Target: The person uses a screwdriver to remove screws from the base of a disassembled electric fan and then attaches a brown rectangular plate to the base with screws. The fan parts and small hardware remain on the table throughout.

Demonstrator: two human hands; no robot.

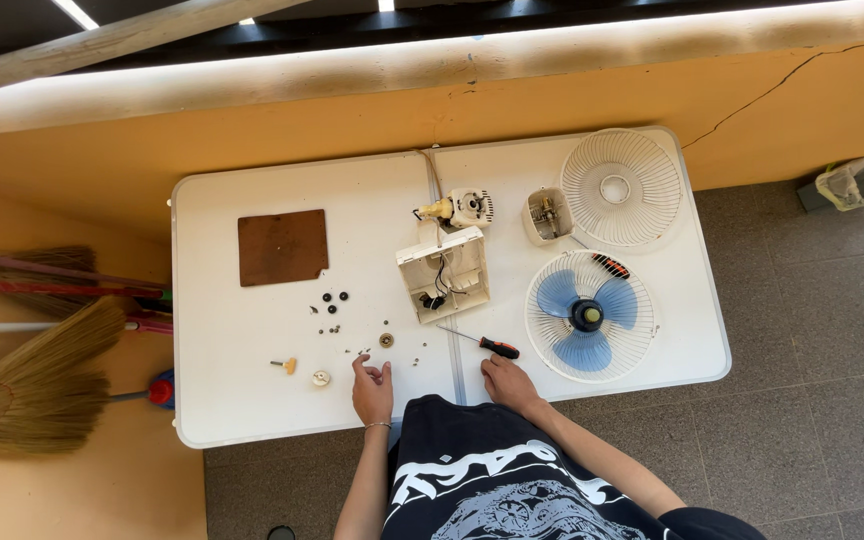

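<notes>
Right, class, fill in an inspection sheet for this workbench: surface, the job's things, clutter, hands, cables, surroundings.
Surface: white folding table, seam down the middle.
Job's things: open fan base housing; motor; motor cover; front grille; blue blade lying in the rear grille; orange-handled screwdriver; second screwdriver.
Clutter: brown board; small screws and knobs.
Hands: left hand and right hand rest on the table, holding nothing.
Cables: cord runs from the motor to the table's back edge.
Surroundings: brooms left; yellow wall behind; tiled floor.
</notes>
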